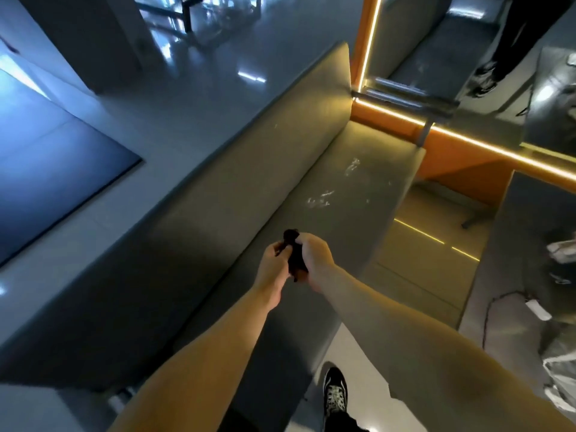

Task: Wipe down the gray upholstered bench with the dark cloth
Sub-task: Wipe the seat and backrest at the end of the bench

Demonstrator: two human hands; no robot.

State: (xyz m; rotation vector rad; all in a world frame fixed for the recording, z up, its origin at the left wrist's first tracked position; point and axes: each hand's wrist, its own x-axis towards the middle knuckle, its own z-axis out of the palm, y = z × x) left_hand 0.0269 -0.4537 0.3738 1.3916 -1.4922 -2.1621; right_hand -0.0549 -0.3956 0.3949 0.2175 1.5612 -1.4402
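**One cloth [294, 260] bunched, smears [321, 201] ahead**

Left hand [276, 260] and right hand [314, 255] both grip it over the bench [380, 169] seat. The bench runs from bottom centre to upper right; the white smears lie beyond, nearer the right hand.

The upholstered bench [249, 188] was plain grey, its seat marked with pale whitish smears [321, 201]. The cloth [294, 260] was a plain dark colour, close to black. The panel [448, 163] beyond the bench was orange, edged by a glowing yellow light strip [467, 139]. The shoe [335, 394] was black with white laces. The glossy floor [187, 98] was blue-grey.
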